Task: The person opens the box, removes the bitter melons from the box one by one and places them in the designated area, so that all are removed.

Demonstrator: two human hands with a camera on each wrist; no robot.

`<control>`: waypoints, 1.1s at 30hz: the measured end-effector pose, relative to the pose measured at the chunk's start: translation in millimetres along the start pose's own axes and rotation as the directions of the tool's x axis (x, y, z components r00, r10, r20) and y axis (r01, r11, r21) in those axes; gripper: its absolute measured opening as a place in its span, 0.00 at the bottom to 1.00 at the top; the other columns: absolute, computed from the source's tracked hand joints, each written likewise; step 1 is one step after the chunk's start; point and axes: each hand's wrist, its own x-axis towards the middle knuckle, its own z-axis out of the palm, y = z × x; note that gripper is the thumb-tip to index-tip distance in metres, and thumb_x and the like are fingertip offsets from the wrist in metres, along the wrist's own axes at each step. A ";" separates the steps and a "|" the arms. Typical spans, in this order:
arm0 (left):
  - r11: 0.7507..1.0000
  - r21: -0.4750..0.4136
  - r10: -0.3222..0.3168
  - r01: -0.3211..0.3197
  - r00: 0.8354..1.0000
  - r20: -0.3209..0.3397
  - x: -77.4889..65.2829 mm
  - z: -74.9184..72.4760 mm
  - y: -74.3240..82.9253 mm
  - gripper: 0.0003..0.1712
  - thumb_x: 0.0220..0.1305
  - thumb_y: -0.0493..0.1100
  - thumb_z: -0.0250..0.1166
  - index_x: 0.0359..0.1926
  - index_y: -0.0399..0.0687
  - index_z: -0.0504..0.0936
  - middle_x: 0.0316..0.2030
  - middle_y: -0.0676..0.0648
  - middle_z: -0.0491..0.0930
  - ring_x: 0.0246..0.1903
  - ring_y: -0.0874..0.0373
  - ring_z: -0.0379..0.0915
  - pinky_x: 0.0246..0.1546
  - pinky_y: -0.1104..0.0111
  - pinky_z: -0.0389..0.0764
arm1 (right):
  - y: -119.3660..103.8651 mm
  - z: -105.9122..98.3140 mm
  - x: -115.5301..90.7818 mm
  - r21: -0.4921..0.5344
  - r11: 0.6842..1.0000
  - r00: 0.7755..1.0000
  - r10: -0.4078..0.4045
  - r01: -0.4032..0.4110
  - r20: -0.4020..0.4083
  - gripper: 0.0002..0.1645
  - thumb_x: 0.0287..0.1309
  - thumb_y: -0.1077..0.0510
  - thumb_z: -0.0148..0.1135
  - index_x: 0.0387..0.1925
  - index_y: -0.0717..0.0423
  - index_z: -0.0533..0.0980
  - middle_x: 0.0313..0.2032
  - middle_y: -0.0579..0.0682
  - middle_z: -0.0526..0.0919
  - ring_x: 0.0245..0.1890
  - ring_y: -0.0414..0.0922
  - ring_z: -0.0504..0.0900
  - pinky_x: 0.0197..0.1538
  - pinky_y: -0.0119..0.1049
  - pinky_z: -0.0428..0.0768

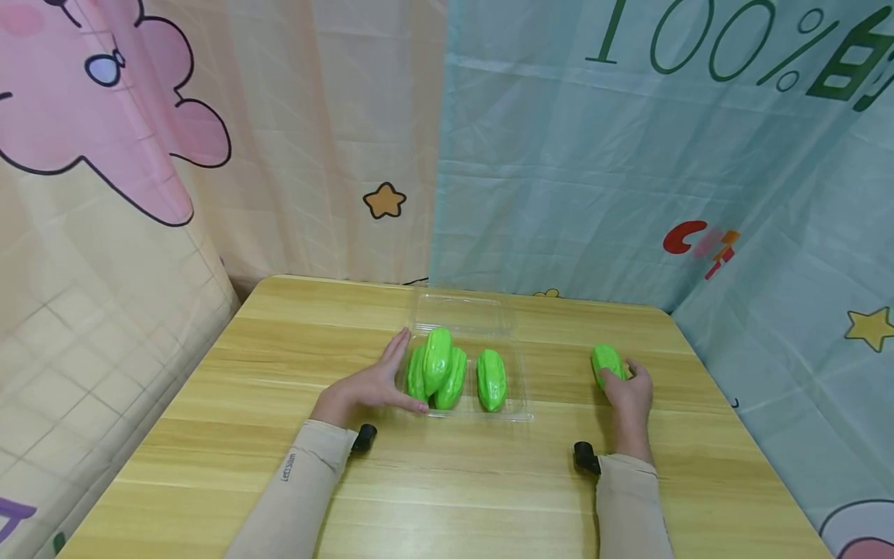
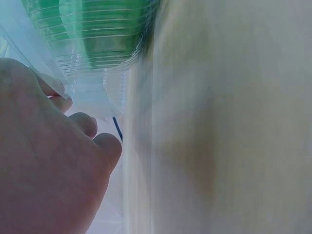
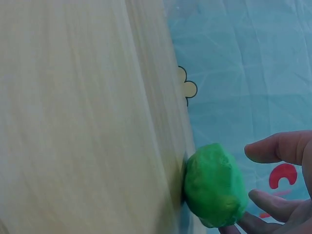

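Observation:
A clear plastic clamshell box (image 1: 520, 388) lies with its lid (image 1: 457, 310) folded back. Several glossy green ribbed fruits, like star fruits, are in it: a cluster (image 1: 438, 361) on the left, one on top of others, and a single fruit (image 1: 492, 380) on the right. My left hand (image 1: 373, 384) spreads along the box's left side, thumb at the front corner, fingers touching the rim (image 2: 53, 80). Off to the right, another green fruit (image 1: 606, 363) rests on the table. My right hand (image 1: 631, 392) is around it; a gap shows between thumb (image 3: 265, 148) and fruit (image 3: 217, 187).
The wooden table (image 1: 447, 481) reaches back to printed curtains (image 1: 545, 194), with the beige one on the left and blue on the right. Dark wrist cameras (image 1: 585, 458) sit by both sleeves. Bare tabletop lies between the box and the separate fruit.

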 end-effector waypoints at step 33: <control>1.000 -0.019 -0.004 0.004 1.000 0.006 1.4 -1.4 -0.5 0.85 0.43 0.63 0.82 0.79 0.47 0.23 0.78 0.46 0.18 0.76 0.45 0.20 0.73 0.48 0.40 | -60.3 21.6 -44.5 0.106 0.963 0.935 -0.267 0.249 0.233 0.52 0.59 0.47 0.74 0.77 0.50 0.57 0.72 0.54 0.63 0.68 0.53 0.67 0.54 0.38 0.81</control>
